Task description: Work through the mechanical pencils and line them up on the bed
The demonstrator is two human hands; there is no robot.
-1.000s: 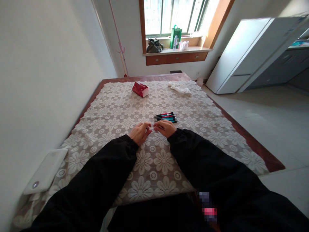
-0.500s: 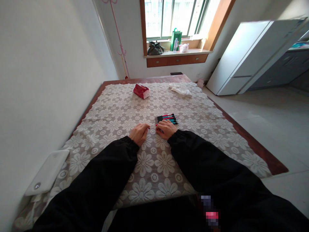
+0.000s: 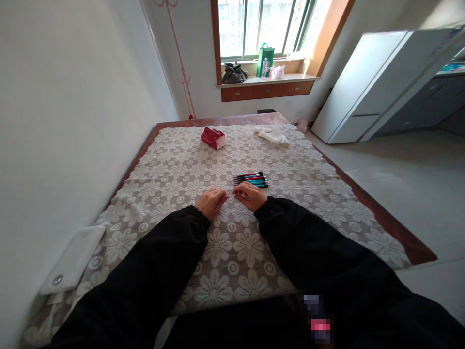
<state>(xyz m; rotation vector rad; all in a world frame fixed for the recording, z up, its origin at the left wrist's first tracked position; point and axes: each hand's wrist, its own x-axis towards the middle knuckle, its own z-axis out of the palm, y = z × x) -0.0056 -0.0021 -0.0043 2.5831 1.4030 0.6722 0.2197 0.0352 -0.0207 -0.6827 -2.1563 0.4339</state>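
While both forearms rest on the lace tablecloth (image 3: 225,247), the left hand (image 3: 210,202) and right hand (image 3: 250,195) meet fingertip to fingertip near the middle of the table. Fingers of each hand are curled inward and pinched; something small and pale shows under the right fingers, likely a pen part, but it is too small to name. Whether the left hand grips the same item cannot be told.

Just beyond the right hand, close to its knuckles but apart from them, lies a row of pens (image 3: 252,179), laid parallel and side by side, dark barrels with pink and teal sections. Lined up that tidily, they look sorted or counted, kept within easy reach of the working hands.

Farther back on the cloth sits a red tissue pack (image 3: 213,137), and to its right a crumpled white cloth (image 3: 273,136), both well apart from the hands. At the near left edge, against the wall, a white flat device (image 3: 72,259) lies on the cloth. Wooden table edge (image 3: 407,242) shows along the right side. Window sill (image 3: 265,78) behind holds a green bag (image 3: 265,57), a dark bag and small items.
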